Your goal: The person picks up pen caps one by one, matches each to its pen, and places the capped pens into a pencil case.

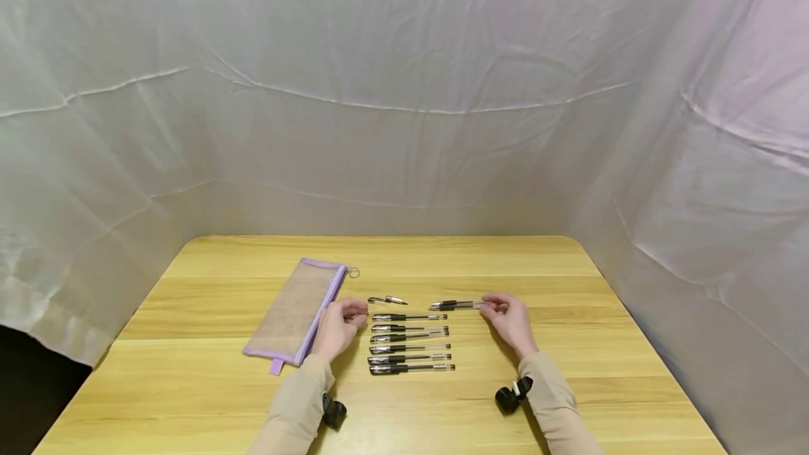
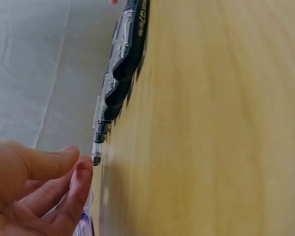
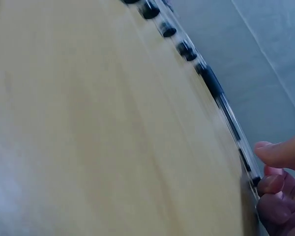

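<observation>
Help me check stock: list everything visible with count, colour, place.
Pouch: one, see-through and lilac, left
Ring: one, colour unclear, pouch's far-right corner
Row pens: six, clear and black, mid-table
Pen pieces: count unclear, dark and clear, beyond the row
Loose pen: at least one, clear and black, right of pieces
Table: one, yellow wood, underneath
Cloth: count unclear, pale grey, around table
Wrist cameras: two, black, wrists
Sleeves: two, beige, forearms
Left hand: one, bare, near pen pieces
Right hand: one, bare, at loose pen's end

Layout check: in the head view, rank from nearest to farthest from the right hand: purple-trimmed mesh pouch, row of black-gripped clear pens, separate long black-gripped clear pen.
1. Separate pen: its end at the right hand.
2. Pen row: left of the hand.
3. Mesh pouch: farther left.
</observation>
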Available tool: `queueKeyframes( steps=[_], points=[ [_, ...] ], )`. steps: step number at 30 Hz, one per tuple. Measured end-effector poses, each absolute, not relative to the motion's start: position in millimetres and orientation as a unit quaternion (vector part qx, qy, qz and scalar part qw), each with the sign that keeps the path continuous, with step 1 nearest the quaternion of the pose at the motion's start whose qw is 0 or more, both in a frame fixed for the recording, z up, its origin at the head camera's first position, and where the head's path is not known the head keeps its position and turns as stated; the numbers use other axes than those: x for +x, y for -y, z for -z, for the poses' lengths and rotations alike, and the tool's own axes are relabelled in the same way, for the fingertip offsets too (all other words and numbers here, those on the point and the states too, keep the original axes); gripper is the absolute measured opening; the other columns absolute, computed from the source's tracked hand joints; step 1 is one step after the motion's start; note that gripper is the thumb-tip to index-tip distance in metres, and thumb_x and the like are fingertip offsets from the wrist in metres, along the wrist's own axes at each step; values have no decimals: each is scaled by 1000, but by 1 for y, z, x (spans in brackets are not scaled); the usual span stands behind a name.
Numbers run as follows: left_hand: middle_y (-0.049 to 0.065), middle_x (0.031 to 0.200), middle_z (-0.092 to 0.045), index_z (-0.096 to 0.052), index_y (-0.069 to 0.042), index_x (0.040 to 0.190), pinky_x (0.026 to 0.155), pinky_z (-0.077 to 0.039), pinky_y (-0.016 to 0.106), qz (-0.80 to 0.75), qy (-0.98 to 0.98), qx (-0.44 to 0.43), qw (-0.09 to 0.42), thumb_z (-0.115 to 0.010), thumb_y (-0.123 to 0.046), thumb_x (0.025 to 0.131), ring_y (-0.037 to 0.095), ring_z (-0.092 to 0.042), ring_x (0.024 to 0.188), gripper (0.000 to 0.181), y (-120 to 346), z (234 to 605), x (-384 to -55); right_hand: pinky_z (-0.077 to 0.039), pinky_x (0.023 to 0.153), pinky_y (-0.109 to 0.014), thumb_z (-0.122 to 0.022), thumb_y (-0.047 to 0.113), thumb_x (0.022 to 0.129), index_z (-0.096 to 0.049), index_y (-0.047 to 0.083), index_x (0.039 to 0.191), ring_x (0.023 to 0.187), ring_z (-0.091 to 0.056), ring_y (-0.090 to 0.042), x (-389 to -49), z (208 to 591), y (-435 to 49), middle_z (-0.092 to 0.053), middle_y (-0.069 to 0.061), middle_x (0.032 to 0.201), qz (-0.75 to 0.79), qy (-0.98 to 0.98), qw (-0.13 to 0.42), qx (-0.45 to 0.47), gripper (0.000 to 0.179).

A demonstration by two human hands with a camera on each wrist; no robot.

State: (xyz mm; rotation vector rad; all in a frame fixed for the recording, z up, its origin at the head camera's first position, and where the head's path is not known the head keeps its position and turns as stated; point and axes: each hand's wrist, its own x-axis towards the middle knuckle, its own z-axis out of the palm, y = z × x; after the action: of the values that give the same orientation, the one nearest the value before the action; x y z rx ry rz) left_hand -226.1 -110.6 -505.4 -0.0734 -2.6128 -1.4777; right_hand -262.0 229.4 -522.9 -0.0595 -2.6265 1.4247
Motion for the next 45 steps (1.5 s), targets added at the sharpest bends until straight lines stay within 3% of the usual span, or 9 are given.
queueKeyframes(
  steps=[7,27,34,41,45],
  points=[
    [16,98,-76,-73,3,105,78,-59,34,485,871,-29,72,-73,4,85,25,-72,87,21,110,505,-225,-45,67,-17,-74,4,87,-75,-2,107,80,-59,-11,-265,525,-234,-71,-14,91,-446,892,73,-14,21],
    [14,96,-76,-73,2,107,73,-56,26,482,873,-33,63,-73,4,85,20,-69,84,22,112,507,-224,-38,58,-18,-74,3,87,-76,0,102,67,-48,-10,-267,526,-238,-65,-9,82,-450,891,59,-12,16],
    [13,95,-76,-73,1,107,73,-56,24,482,873,-32,63,-73,4,85,20,-69,84,22,111,507,-225,-36,61,-20,-75,4,88,-77,0,99,67,-46,-10,-267,525,-239,-61,-5,77,-449,892,49,-11,11],
    [15,97,-76,-73,3,108,74,-57,28,486,872,-34,59,-72,5,85,22,-70,86,23,112,507,-224,-37,67,-18,-76,5,88,-78,3,92,73,-47,-8,-266,525,-242,-76,-17,105,-432,901,48,0,6],
    [15,97,-76,-72,2,108,75,-58,29,484,872,-36,58,-73,4,85,23,-70,87,23,112,507,-224,-36,66,-19,-77,3,86,-78,2,92,73,-46,-11,-267,526,-242,-76,-17,103,-427,903,47,11,6]
  ],
)
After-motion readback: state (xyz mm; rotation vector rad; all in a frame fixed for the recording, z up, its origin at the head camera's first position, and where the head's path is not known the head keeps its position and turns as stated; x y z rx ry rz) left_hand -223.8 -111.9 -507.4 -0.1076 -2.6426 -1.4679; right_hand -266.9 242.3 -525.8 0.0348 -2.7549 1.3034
